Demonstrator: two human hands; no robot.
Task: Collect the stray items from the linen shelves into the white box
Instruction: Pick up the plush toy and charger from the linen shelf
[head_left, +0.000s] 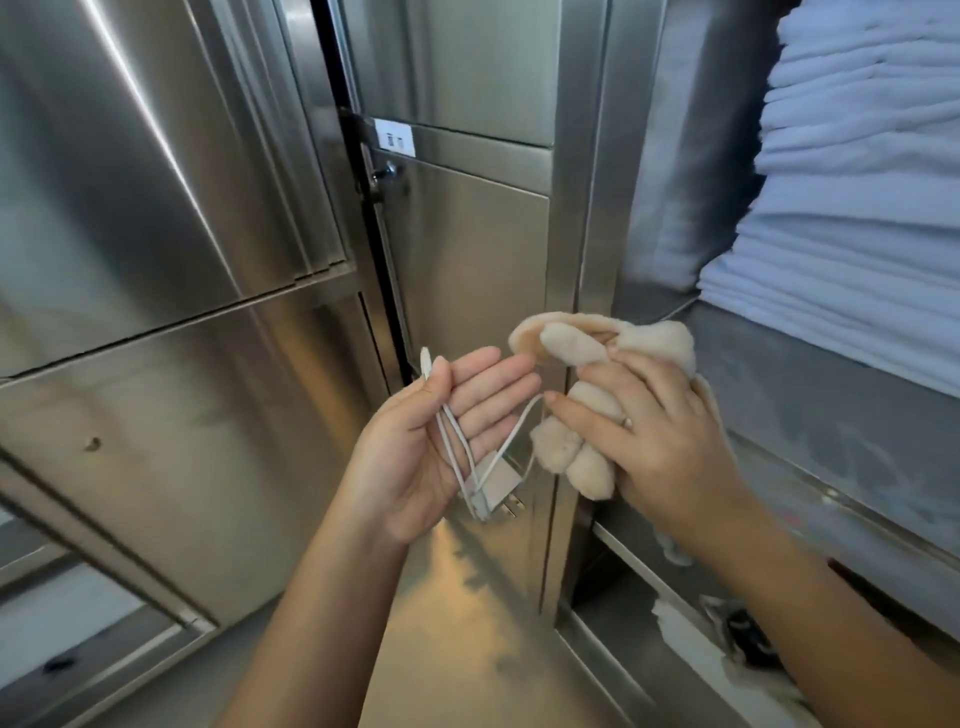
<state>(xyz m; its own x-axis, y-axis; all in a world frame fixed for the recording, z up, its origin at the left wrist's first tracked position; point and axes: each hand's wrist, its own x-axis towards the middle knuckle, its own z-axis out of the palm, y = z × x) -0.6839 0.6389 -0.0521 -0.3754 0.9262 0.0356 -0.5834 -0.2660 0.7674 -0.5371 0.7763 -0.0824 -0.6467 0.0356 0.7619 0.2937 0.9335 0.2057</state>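
Note:
My left hand (441, 441) lies palm up with its fingers straight, and its thumb pins a white charger cable (457, 452) against the palm. The cable's white plug block (496, 486) hangs below the palm, and one loop runs across to my right hand. My right hand (654, 447) grips a beige plush toy (576, 410), whose rounded limbs stick out between the fingers. Both hands are in front of the steel cabinet. No white box is in view.
Steel cabinet doors (171, 260) fill the left and centre, one with a white label (395, 137). A stack of folded white linen (857, 171) sits on the steel shelf (810, 374) at right. Below it a lower shelf holds white paper and a dark item (748, 634).

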